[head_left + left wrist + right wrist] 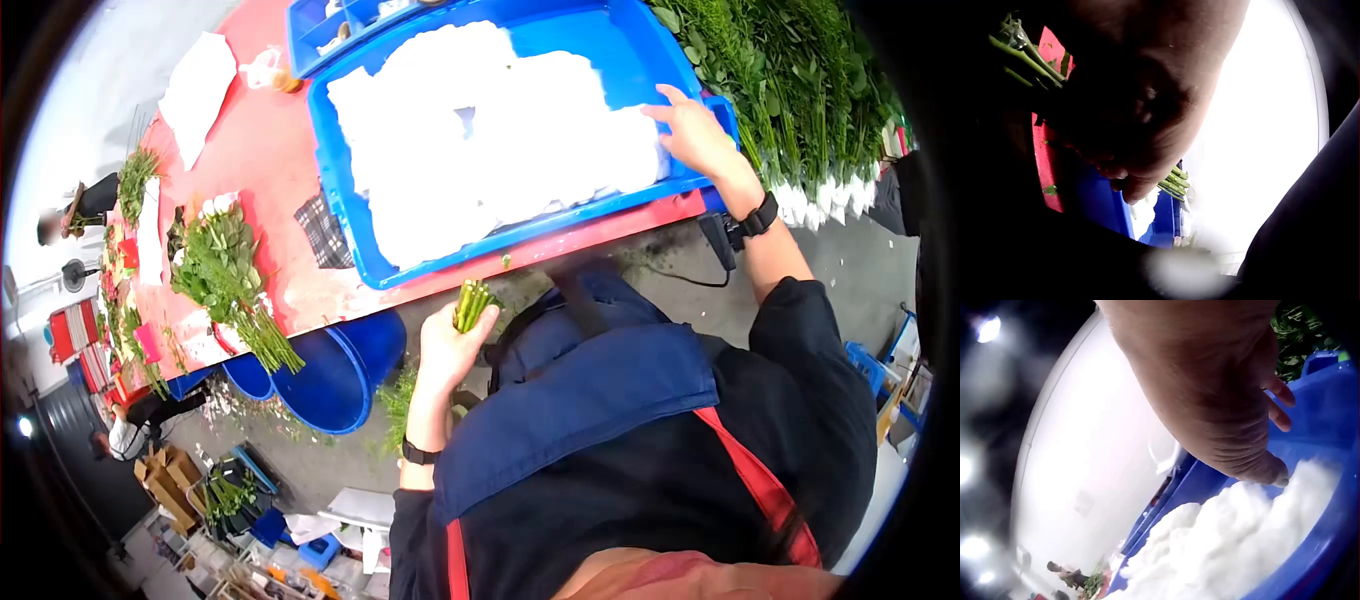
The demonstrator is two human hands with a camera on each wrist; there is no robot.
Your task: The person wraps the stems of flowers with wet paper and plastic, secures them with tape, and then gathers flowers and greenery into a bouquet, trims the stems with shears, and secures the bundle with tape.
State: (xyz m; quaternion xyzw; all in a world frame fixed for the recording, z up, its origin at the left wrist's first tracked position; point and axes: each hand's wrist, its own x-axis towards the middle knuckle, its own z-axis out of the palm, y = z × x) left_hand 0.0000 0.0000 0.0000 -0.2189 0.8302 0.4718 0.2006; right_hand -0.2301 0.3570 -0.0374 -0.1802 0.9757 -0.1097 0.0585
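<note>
In my left hand (450,345) I grip a bundle of green stems (471,304), their cut ends pointing up just off the table's front edge. The left wrist view shows the stem ends (1175,184) past my thumb, and the hand itself mostly dark. My right hand (695,135) is over the right end of a big blue tray (560,25) filled with white, fluffy wads like cotton (480,150). Seen from the right wrist, thumb and fingers (1282,419) are spread apart, the thumb tip close over the white wads (1229,531).
A red-topped table (270,150) carries the tray, a flower bunch (220,250) and a dark checked cloth (325,230). Leafy stems with white-wrapped ends (790,100) lie at the right. Blue buckets (325,380) stand beneath the table's front edge. Other people are at the far left.
</note>
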